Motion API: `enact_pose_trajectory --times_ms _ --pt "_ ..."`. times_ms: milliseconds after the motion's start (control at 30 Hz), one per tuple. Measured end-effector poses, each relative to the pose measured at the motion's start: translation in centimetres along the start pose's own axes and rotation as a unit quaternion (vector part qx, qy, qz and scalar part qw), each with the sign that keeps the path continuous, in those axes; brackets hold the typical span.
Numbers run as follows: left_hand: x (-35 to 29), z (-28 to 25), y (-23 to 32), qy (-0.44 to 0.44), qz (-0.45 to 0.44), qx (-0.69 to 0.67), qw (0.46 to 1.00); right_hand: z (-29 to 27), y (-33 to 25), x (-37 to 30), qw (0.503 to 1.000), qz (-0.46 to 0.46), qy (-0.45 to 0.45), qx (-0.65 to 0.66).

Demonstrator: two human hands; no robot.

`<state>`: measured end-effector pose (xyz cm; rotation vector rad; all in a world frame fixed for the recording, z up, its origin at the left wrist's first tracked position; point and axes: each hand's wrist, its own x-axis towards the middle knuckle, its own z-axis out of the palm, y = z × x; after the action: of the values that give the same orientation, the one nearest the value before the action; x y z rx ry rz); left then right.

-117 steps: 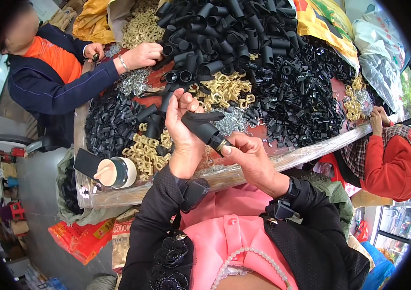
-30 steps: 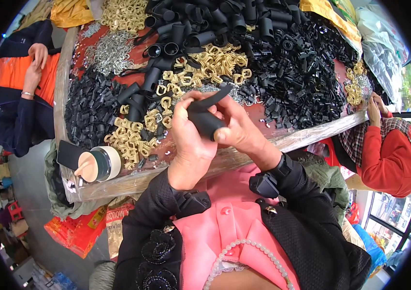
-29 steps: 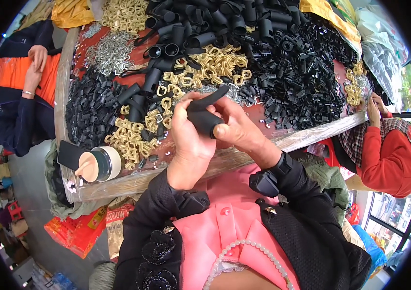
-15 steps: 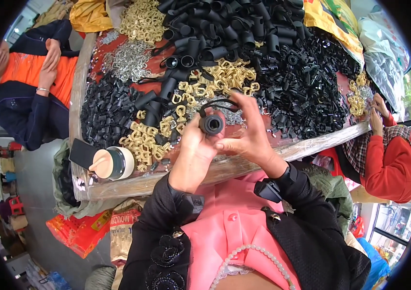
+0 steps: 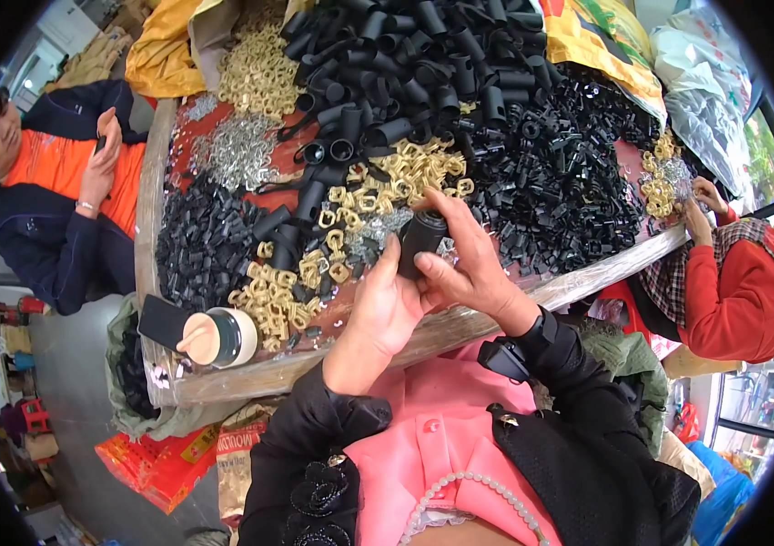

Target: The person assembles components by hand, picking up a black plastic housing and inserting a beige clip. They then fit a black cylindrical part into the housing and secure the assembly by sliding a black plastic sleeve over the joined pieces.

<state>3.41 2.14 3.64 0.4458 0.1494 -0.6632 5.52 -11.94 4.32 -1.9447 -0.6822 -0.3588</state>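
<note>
A black plastic tube (image 5: 421,244) stands tilted between my two hands, above the near part of the table. My left hand (image 5: 381,314) grips its left side and lower end, with the thumb along the tube. My right hand (image 5: 478,278) closes on it from the right, thumb on the near side and fingers reaching up to the top end. Part of the tube's lower end is hidden by my fingers. Just beyond it lie gold-coloured metal buckles (image 5: 419,168) and small silvery pieces (image 5: 370,227).
Black tubes (image 5: 405,73) are heaped at the far middle, small black clips (image 5: 555,182) to the right. A lidded jar (image 5: 239,337) and a dark phone (image 5: 161,320) sit at the table's near left corner. Co-workers in orange (image 5: 77,173) and red (image 5: 728,300) flank the table.
The tube has turned from end-on to side-on and moved slightly right. My right fingers have closed around it, and the strap loop seen before no longer shows.
</note>
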Motion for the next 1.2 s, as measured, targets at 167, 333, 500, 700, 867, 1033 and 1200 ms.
enact_pose_trajectory --times_ms 167,333,500,700,867,1033,1200 --pt "-0.1 0.9 -0.3 0.007 -0.008 -0.022 1.0 0.0 0.1 0.0 0.999 -0.004 0.032 0.022" --pt "0.3 -0.2 -0.9 -0.038 -0.041 -0.068 0.996 -0.8 -0.3 0.2 0.997 -0.058 0.047 -0.007" --pt "0.5 -0.4 -1.0 -0.038 -0.035 -0.06 0.997 -1.3 0.0 0.6 0.997 -0.074 -0.001 -0.006" --pt "0.8 -0.5 -1.6 -0.049 -0.037 -0.06 0.996 -0.8 0.2 0.3 0.998 -0.037 0.002 0.049" --pt "0.7 0.2 -2.0 0.004 -0.021 -0.034 0.999 0.1 -0.3 -0.2 0.997 -0.033 0.072 -0.025" --pt "1.0 0.1 -2.5 -0.015 0.025 0.053 0.998 -0.2 -1.3 0.2 0.992 -0.005 0.127 -0.02" --pt "0.7 2.8 -2.2 0.028 0.013 0.071 0.997 -0.9 -1.7 0.4 0.983 0.029 0.168 0.074"
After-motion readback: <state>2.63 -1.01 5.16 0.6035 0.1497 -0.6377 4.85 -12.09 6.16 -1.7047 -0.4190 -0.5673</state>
